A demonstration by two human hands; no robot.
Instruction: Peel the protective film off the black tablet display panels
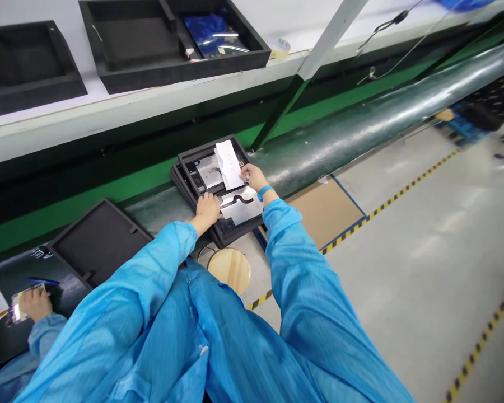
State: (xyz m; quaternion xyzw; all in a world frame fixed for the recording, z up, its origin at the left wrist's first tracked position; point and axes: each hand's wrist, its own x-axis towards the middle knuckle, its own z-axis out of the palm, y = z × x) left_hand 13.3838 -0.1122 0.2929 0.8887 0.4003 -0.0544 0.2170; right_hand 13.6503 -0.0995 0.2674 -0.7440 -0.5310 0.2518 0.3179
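Observation:
A stack of black foam trays (pixel 177 173) sits on the dark green bench in front of me. In the top tray lie silvery display panels (pixel 243 208) with black flex cables. My left hand (pixel 209 210) is closed at the tray's left edge, fingers curled over its rim beside the lower panel. My right hand (pixel 254 177) pinches the lower right corner of a white paper slip (pixel 229 164) with handwriting on it. This slip lies at a slant over the upper panel and partly covers it. My fingertips partly hide the tray's middle.
An empty foam tray (pixel 103 240) leans on the bench at left. Beside it a co-worker's hand (pixel 37 304) holds a small glossy panel (pixel 17 308). More foam trays (pixel 134 36) stand on the shelf above. A round wooden stool (pixel 230 270) and a brown board (pixel 325 210) are below.

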